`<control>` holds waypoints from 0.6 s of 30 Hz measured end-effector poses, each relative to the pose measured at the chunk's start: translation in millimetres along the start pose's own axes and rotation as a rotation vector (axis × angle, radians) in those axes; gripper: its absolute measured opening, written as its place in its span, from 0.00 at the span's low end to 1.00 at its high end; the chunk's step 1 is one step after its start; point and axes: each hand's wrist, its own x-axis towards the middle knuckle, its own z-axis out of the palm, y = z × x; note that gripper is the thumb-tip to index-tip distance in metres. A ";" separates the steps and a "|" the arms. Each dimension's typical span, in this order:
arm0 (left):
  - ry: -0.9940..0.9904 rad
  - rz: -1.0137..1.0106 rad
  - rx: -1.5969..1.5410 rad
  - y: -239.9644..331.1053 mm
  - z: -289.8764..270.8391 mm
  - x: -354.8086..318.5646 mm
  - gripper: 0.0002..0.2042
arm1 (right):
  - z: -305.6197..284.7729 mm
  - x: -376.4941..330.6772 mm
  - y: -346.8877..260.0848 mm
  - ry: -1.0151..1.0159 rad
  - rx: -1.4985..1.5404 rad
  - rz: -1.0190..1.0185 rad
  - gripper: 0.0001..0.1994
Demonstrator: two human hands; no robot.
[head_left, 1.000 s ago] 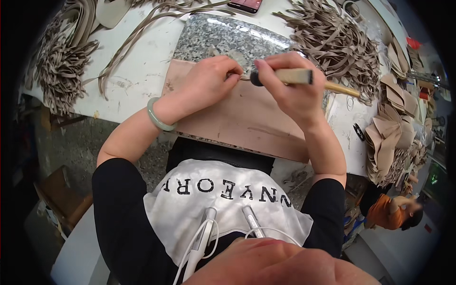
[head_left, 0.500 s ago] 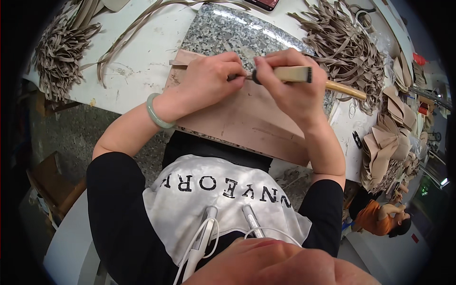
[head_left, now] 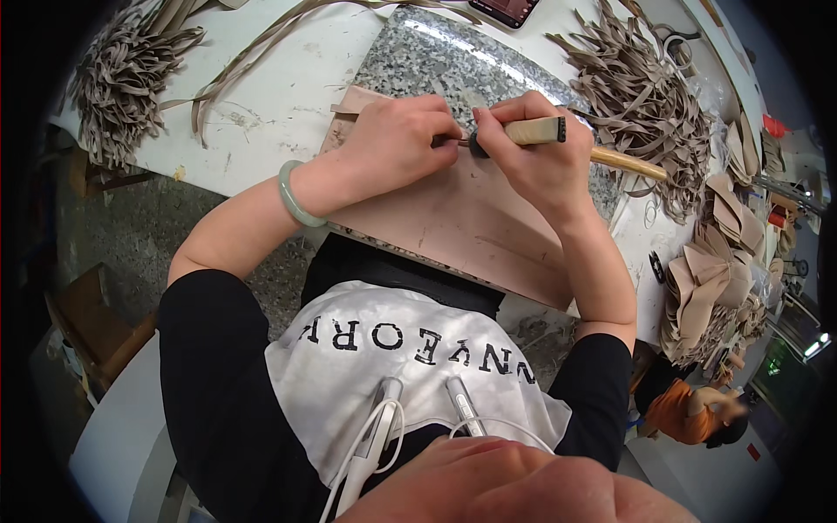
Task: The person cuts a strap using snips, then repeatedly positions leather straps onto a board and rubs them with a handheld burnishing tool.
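A white table (head_left: 266, 83) carries a speckled stone slab (head_left: 462, 63); a tan sheet (head_left: 453, 213) covers the slab's near part. Above the slab, the left hand (head_left: 401, 139) is curled narrow, its hold hidden; the right hand (head_left: 542, 161) grips a hammer (head_left: 536, 132).

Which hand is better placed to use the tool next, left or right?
Probably the right hand: it grips the tool, whose handle sticks out to its right. The left hand, curled over the board, is close by but not gripping it.
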 end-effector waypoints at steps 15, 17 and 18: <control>0.040 0.013 0.047 -5.9 -4.4 -3.1 0.06 | 5.5 3.7 -7.5 -0.035 0.092 0.014 0.10; 0.030 0.001 0.080 -4.6 -5.0 -4.2 0.06 | 13.8 0.8 -7.8 0.033 0.037 -0.051 0.11; 0.047 0.040 0.099 -9.2 -7.5 -5.0 0.06 | 15.2 1.2 -3.9 0.029 0.072 0.001 0.11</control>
